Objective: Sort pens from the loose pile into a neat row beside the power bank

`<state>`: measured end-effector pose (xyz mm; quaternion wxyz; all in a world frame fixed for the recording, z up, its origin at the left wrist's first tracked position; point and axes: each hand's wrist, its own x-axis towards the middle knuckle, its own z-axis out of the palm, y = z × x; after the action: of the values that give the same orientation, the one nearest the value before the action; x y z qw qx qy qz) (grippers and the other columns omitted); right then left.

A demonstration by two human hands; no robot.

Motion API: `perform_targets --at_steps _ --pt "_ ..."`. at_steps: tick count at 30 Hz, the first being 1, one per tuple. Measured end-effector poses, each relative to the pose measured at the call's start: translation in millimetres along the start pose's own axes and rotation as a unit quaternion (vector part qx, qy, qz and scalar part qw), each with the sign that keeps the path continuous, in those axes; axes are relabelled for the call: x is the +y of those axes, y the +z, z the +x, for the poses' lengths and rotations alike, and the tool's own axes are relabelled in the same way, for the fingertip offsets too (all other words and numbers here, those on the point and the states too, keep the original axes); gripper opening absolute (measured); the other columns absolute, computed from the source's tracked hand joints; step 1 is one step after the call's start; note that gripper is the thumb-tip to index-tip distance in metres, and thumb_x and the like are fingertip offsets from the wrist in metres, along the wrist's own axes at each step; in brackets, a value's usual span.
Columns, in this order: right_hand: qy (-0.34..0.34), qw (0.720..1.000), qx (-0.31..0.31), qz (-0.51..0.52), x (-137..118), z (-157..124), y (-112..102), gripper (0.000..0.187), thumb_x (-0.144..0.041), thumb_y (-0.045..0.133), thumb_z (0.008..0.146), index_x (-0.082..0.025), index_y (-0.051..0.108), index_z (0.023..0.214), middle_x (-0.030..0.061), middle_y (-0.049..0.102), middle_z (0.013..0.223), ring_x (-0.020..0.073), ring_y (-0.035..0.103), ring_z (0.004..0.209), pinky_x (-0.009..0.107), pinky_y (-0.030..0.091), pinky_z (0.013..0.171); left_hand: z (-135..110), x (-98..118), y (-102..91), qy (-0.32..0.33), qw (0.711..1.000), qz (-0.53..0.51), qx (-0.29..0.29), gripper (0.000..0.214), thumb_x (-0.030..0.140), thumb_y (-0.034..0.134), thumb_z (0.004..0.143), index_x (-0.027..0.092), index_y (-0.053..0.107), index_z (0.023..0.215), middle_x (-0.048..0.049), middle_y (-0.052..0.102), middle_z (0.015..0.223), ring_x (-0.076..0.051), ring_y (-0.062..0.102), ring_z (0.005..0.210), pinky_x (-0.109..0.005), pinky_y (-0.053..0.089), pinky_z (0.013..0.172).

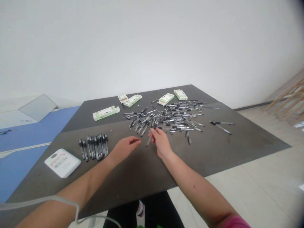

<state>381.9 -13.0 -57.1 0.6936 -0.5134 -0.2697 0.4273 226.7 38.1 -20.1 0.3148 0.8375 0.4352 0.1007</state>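
My right hand [159,139] is closed around a clear-barrelled pen [148,141] with dark ends, held at a slant just in front of a loose pile of pens [180,115]. Facing it, my left hand [128,146] hovers over the dark table with loosely curved fingers and nothing visible in them. A short gap separates its fingertips from the pen. To the left of that hand lies a row of capped black pens [96,146], side by side, with two of them slightly apart from the others.
Several green-and-white pen boxes [106,113] lie along the back of the dark table [133,177]. A white plastic case [62,163] rests at the left edge. Two stray pens [220,127] lie to the right. A pale cable [47,199] crosses my left forearm.
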Motion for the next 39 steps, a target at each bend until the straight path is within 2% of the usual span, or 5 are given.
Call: perform_targets --at_steps 5,15,30,35,39 --pt "-0.076 0.986 0.143 0.033 -9.5 19.0 -19.4 0.025 -0.042 0.052 0.078 -0.019 0.048 0.069 -0.0054 0.051 0.058 0.0069 0.035 0.044 0.021 0.029 0.045 85.7 -3.3 -8.8 0.062 0.982 0.119 0.130 0.039 0.035 0.044 0.084 0.016 0.062 0.113 -0.0073 0.069 0.102 -0.020 0.062 0.090 -0.029 0.046 0.082" --pt "-0.101 0.976 0.191 0.033 -8.9 27.9 -28.2 0.025 -0.041 0.053 0.078 -0.018 0.049 0.071 -0.0049 0.052 0.059 0.0070 0.036 0.045 0.022 0.029 0.046 192.3 21.2 27.8 0.211 0.927 0.309 0.033 0.024 0.026 0.051 0.083 0.015 0.069 0.093 -0.0116 0.066 0.101 -0.022 0.058 0.100 -0.030 0.042 0.088" --pt "-0.139 0.965 0.205 -0.089 -1.8 31.9 -34.8 0.028 -0.042 0.046 0.083 -0.019 0.050 0.066 -0.0027 0.053 0.062 0.0117 0.045 0.058 0.025 0.037 0.059 164.8 18.7 -5.7 0.291 0.849 0.441 0.011 0.023 0.014 0.040 0.088 0.008 0.062 0.093 -0.0171 0.062 0.099 -0.024 0.057 0.095 -0.032 0.042 0.074" --pt "-0.258 0.890 0.088 -0.366 1.8 33.4 -33.3 0.020 -0.034 0.052 0.081 -0.019 0.059 0.069 0.0091 0.063 0.104 0.0208 0.053 0.100 0.034 0.035 0.091 120.3 8.9 -29.0 0.431 0.752 0.496 0.049 0.020 0.012 0.040 0.088 0.011 0.060 0.088 -0.0135 0.060 0.087 -0.023 0.055 0.082 -0.032 0.037 0.063" --pt "-0.241 0.867 -0.037 -0.434 4.3 29.4 -26.1 0.020 -0.030 0.049 0.083 -0.020 0.063 0.074 0.0059 0.066 0.090 0.0187 0.057 0.087 0.030 0.039 0.079 97.9 7.9 -33.1 0.477 0.722 0.496 0.068 0.018 0.013 0.041 0.088 0.012 0.059 0.085 -0.0117 0.060 0.083 -0.022 0.054 0.078 -0.032 0.035 0.062"
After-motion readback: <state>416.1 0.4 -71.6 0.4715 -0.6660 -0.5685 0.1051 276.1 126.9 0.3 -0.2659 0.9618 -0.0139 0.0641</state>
